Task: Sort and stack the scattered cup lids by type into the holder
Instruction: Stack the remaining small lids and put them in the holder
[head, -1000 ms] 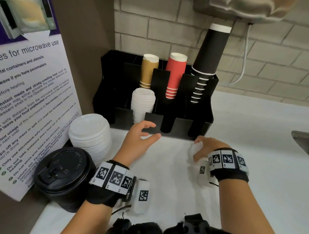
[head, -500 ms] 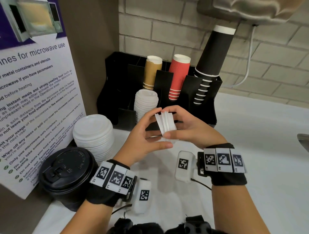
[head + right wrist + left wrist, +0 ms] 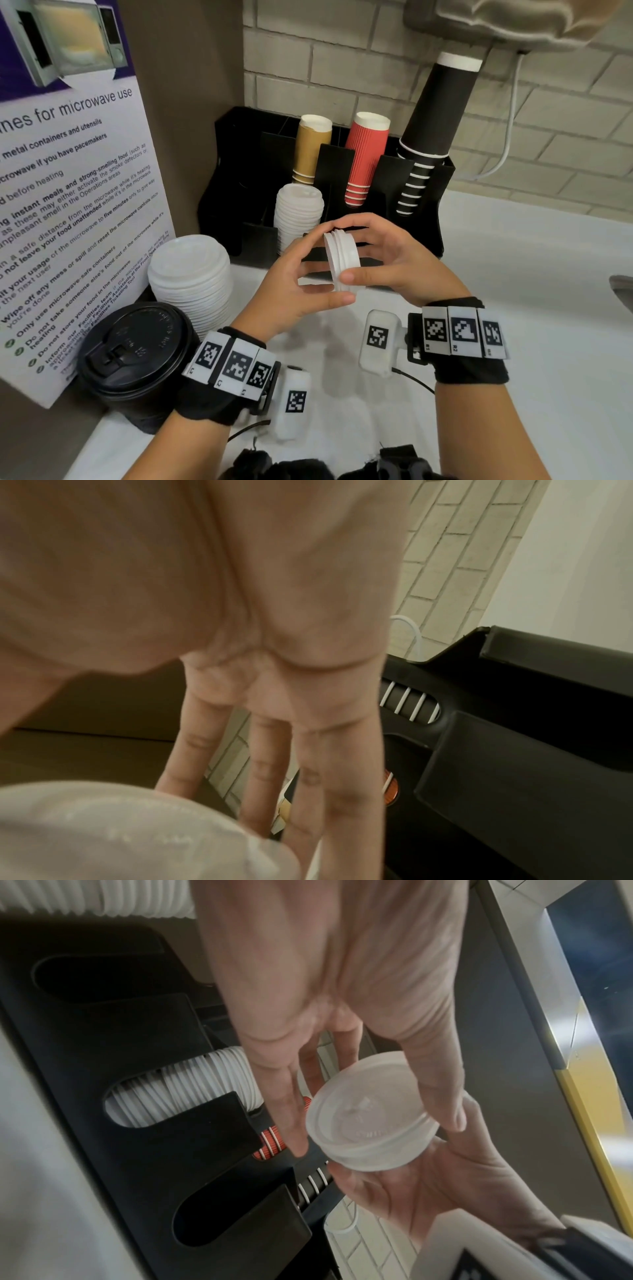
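Note:
A small stack of translucent white lids (image 3: 342,263) stands on edge in the air, just in front of the black holder (image 3: 428,212). My left hand (image 3: 325,270) curls around the stack's left face, thumb below and fingers above. My right hand (image 3: 356,250) grips it from the right, thumb on the rim and fingers over the top. In the left wrist view the lids (image 3: 369,1123) sit between my left thumb and fingers, with the right palm beneath. The right wrist view shows the lids (image 3: 120,831) blurred at the bottom left. One holder slot holds a stack of white domed lids (image 3: 298,216).
A tall stack of wide white lids (image 3: 191,274) and a stack of black lids (image 3: 137,353) stand on the counter at the left, against a microwave notice board (image 3: 68,205). Tan cups (image 3: 310,147), red cups (image 3: 366,157) and black cups (image 3: 435,126) rise from the holder's back slots.
A second ago my right hand was picking the lids off the counter and my left hand hovered open. Both hands have since come together and lifted the stack in front of the holder.

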